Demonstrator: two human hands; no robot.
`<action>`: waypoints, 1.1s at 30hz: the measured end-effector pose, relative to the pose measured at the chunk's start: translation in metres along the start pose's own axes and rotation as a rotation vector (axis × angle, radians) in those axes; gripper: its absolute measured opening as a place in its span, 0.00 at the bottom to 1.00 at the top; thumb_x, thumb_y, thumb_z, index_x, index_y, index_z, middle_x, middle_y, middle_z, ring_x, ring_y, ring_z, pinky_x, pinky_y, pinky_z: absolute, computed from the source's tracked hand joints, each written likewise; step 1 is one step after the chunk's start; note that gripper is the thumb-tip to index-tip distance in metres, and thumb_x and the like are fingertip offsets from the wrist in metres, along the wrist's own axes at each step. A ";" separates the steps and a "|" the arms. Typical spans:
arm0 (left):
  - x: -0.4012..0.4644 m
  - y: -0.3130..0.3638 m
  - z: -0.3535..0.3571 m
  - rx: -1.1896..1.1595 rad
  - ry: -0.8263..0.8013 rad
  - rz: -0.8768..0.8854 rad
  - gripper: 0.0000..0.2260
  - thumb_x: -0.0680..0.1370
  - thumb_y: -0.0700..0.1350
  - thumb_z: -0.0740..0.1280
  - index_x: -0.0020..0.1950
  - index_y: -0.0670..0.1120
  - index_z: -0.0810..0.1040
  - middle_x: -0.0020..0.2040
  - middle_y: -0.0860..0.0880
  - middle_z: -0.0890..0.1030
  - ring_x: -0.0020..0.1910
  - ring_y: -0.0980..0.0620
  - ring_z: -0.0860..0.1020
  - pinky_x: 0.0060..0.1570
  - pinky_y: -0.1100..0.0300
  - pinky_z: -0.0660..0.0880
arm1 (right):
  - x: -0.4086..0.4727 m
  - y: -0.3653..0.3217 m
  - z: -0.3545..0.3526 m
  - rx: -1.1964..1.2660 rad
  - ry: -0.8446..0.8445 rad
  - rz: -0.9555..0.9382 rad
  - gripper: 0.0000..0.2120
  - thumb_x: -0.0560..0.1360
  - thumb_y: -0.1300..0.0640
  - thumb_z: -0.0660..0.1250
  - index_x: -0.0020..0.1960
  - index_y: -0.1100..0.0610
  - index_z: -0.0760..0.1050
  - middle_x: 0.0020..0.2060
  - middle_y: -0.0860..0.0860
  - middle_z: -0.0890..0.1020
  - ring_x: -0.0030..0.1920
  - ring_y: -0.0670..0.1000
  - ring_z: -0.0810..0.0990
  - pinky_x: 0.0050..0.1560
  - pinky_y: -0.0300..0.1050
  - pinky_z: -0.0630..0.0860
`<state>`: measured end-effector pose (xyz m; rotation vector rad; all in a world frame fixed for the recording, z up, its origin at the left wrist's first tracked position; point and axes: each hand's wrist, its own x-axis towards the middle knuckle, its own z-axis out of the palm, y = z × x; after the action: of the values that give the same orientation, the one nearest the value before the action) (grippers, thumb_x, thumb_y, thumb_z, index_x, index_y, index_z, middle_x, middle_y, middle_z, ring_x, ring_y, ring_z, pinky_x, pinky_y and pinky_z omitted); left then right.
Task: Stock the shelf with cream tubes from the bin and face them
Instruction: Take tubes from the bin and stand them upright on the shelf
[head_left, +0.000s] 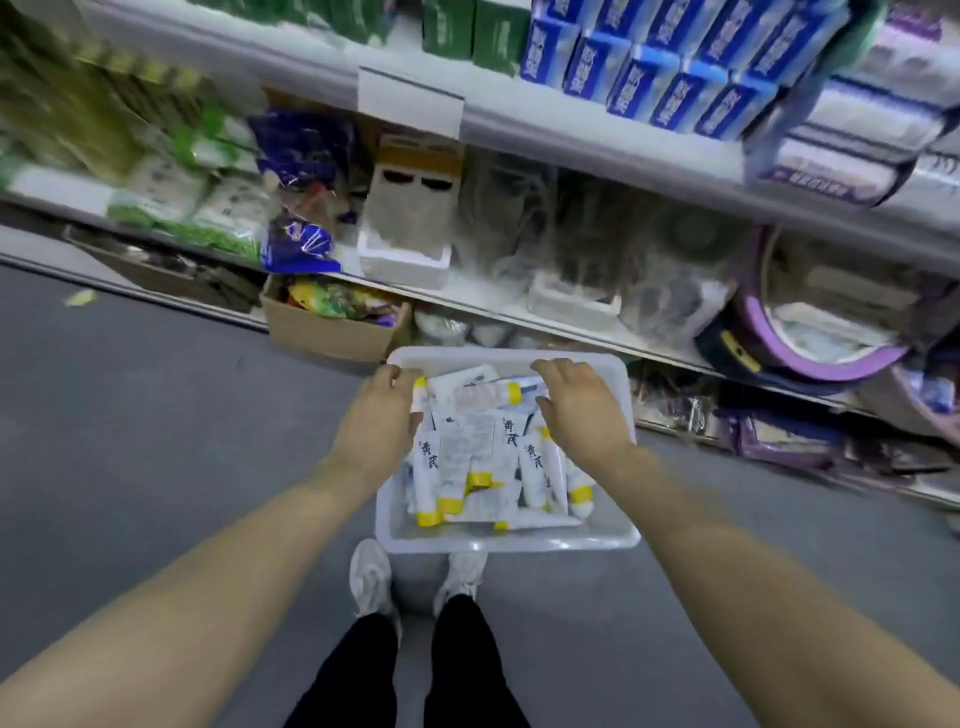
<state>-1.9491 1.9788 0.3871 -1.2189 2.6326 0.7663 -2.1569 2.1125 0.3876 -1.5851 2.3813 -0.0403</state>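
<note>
A white plastic bin (506, 540) sits low in front of my feet, full of several white cream tubes (480, 457) with yellow caps, lying jumbled. My left hand (376, 415) is on the bin's left rim, its thumb inside the wall and its fingers curled over the far left corner. My right hand (582, 410) hovers over the tubes on the bin's right side, fingers spread and relaxed and holding nothing. The white shelf (519, 306) runs just beyond the bin, blurred by motion.
A cardboard box (332, 332) of colourful packets stands on the floor left of the bin. The shelves hold blue boxes (649, 67), green packs (208, 208), white trays (405, 260) and a purple round case (810, 332). Grey floor (156, 415) spreads to the left.
</note>
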 end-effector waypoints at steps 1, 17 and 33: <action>-0.002 -0.005 0.018 -0.012 -0.048 0.000 0.23 0.76 0.41 0.68 0.70 0.44 0.68 0.64 0.42 0.70 0.59 0.39 0.73 0.53 0.49 0.71 | 0.000 0.001 0.017 0.018 -0.034 0.022 0.22 0.74 0.64 0.65 0.68 0.59 0.70 0.60 0.57 0.76 0.58 0.61 0.74 0.54 0.54 0.72; 0.020 -0.040 0.185 -0.016 -0.201 -0.029 0.17 0.75 0.45 0.68 0.62 0.40 0.75 0.58 0.41 0.72 0.55 0.39 0.72 0.58 0.47 0.71 | 0.092 0.013 0.185 -0.002 -0.306 -0.040 0.28 0.78 0.66 0.61 0.75 0.57 0.59 0.74 0.55 0.63 0.73 0.56 0.61 0.71 0.50 0.62; 0.033 0.017 0.204 -0.011 -0.255 -0.340 0.23 0.74 0.34 0.63 0.68 0.41 0.61 0.61 0.40 0.68 0.57 0.43 0.69 0.59 0.55 0.67 | 0.062 0.016 0.165 0.007 -0.406 0.115 0.21 0.76 0.51 0.67 0.65 0.57 0.66 0.56 0.55 0.77 0.61 0.57 0.69 0.52 0.50 0.71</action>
<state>-2.0007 2.0681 0.2068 -1.4150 2.1478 0.8113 -2.1527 2.0837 0.2130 -1.3016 2.1418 0.2702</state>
